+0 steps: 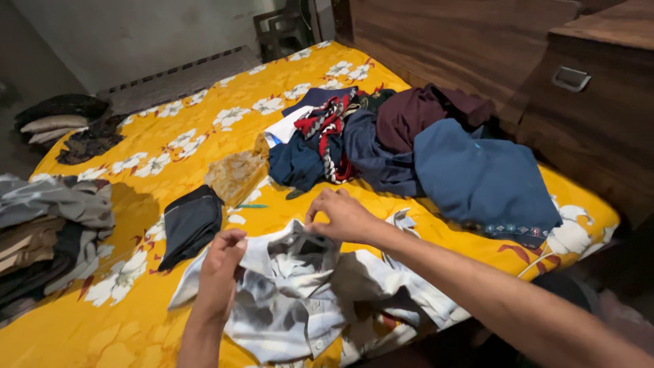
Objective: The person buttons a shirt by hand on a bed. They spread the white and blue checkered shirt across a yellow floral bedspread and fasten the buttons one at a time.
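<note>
White and grey patterned shirt [300,300] lies crumpled at the near edge of the bed, on the yellow floral bedsheet [170,146], collar area bunched up between both hands. Left hand [221,272] has its fingers clenched on a fold of the shirt at its left side; right hand [340,215] pinches the fabric near the collar, fingers closed on it. Shirt not flattened or folded yet, sleeves spread loose, so folding of this piece looks barely started. Done so far, judging by layout: a folded black garment [191,221] just left of the shirt, a folded yellow patterned cloth [238,174] behind that, a stack of folded grey and brown clothes [51,232] at the left edge, and a smaller stack of dark clothes [65,116] at the far left corner. Left to do: a big unsorted heap [381,140] across the bed, with a blue garment, maroon one, navy ones and a red, white and black patterned piece tangled together. Containers: none open in view; wooden cabinet [599,116] with a metal handle [571,78] stands right of the bed, shut, contents hidden. Wooden headboard [449,34] behind the heap.
</note>
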